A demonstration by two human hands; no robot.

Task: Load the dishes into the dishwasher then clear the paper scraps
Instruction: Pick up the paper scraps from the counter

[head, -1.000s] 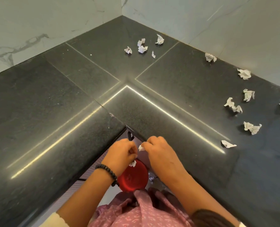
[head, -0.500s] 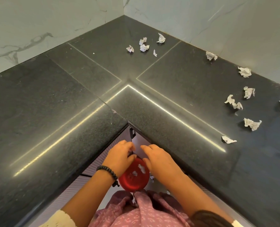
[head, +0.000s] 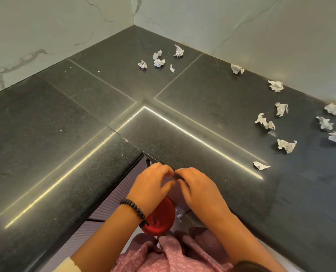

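The left hand (head: 150,185), wearing a beaded bracelet (head: 134,209) at the wrist, is hovering with its fingers curled inward toward the right hand (head: 197,188), which is mirroring it just beside, fingertips nearly meeting; whether either is pinching a scrap cannot be told, since nothing white is showing between the fingers. Directly beneath both hands a red bin (head: 160,218) is sitting below the counter edge, and one small scrap (head: 179,215) is lying just beside the bin, under the right wrist, suggesting that pieces are missing the opening. The dark countertop (head: 65,134) is stretching away from the hands on both sides. Beyond the hands, toward the wall corner, a cluster of crumpled scraps (head: 159,61) is lying well apart from them. To the right of the right hand, the nearest scrap (head: 261,165) is resting near the counter's front strip, and farther right a scattered group (head: 285,145) is spreading toward the wall. No dishes or dishwasher are showing. Judged from this layout, the chief risk is light paper drifting past the bin's narrow mouth when released from this height; a second is the far corner cluster being overlooked, since it is lying beyond easy reach.
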